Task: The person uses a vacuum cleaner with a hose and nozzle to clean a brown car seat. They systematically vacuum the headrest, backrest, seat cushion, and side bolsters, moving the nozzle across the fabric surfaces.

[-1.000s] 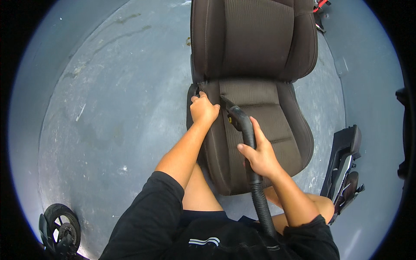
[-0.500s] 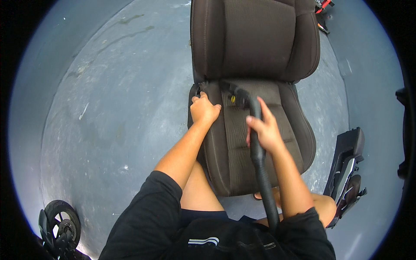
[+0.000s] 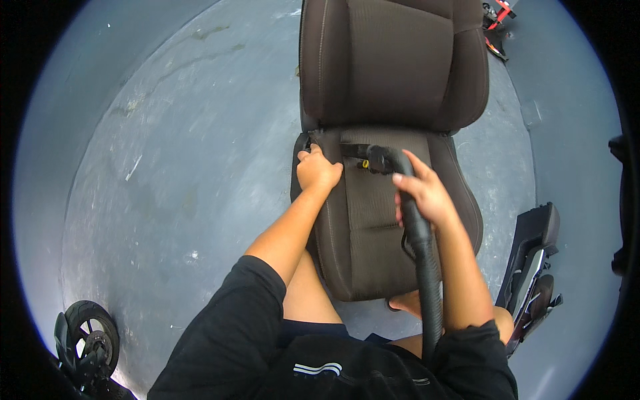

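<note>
A dark brown fabric car seat (image 3: pixel 380 260) stands in front of me. My left hand (image 3: pixel 319 171) grips the left side bolster of its cushion near the back corner, fingers curled at the edge and thumb across the top. My right hand (image 3: pixel 423 190) is wrapped round the upper bend of a black vacuum hose (image 3: pixel 420 240), its index finger lying along it. The flat crevice nozzle (image 3: pixel 355 151) at its end lies low over the rear of the cushion, pointing left toward my left hand. A small yellow piece (image 3: pixel 364 164) shows beside the nozzle's joint.
The upright backrest (image 3: pixel 400 67) rises behind the cushion. A black plastic trim part (image 3: pixel 533 233) leans by the wall at right. At lower left is a motorcycle wheel (image 3: pixel 93 340). Red and black items (image 3: pixel 497 17) lie at the far right. Grey floor (image 3: pixel 200 200) stretches left.
My right hand and the hose have shifted right and slightly down, with the nozzle still over the rear cushion. My left hand stays on the bolster. The view has shifted slightly.
</note>
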`<state>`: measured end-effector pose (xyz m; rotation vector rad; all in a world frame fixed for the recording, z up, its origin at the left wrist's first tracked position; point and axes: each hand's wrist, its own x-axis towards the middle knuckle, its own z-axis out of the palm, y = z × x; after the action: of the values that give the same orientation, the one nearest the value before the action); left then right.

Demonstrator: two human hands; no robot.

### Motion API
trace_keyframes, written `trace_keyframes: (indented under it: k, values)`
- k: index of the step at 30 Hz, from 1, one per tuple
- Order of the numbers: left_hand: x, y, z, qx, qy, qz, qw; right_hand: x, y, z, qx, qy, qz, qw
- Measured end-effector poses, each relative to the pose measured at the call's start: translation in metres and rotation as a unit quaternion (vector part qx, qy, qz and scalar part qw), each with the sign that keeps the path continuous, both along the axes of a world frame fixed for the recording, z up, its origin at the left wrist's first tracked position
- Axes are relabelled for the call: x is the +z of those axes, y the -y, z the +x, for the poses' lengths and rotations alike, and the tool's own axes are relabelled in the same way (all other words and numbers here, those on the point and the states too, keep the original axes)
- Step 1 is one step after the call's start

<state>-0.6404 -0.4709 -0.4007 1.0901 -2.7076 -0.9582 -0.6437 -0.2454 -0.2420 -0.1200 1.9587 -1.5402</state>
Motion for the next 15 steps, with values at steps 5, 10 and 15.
trace_keyframes:
  k: [5, 10, 15]
  values:
    - [0.008, 0.001, 0.008, 0.028, -0.022, 0.038, 0.999, 0.040, 0.003, 0.053, 0.102, -0.154, 0.073, 0.980]
    - [0.010, -0.001, 0.014, 0.029, -0.023, 0.077, 0.996, 0.029, -0.012, 0.092, 0.074, -0.097, 0.053, 0.991]
    - [0.010, -0.001, 0.021, 0.047, -0.050, 0.121, 0.990, 0.003, -0.003, 0.048, 0.125, -0.082, -0.004, 0.989]
